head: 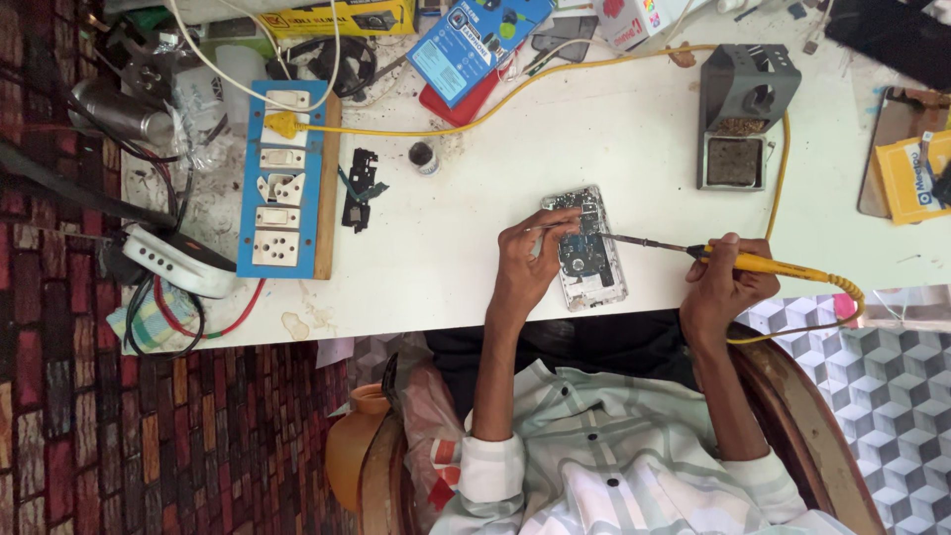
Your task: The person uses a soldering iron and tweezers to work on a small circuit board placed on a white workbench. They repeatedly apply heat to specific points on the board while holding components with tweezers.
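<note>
An opened phone (pixel 587 250) with its circuit board bare lies on the white table (pixel 475 198) near the front edge. My left hand (pixel 528 260) rests on the phone's left side and pinches thin metal tweezers (pixel 555 226) over the board. My right hand (pixel 726 279) grips a yellow-handled soldering iron (pixel 738 260). Its dark metal tip (pixel 619 238) reaches the phone's right edge. A yellow cord (pixel 783 159) runs from the iron's handle up and across the table.
A blue switch and socket board (pixel 282 178) lies at the left with a small black phone part (pixel 359 188) beside it. A grey soldering iron stand (pixel 741 114) sits at the upper right. Boxes and cables crowd the far edge. Another phone (pixel 897 149) lies at the right.
</note>
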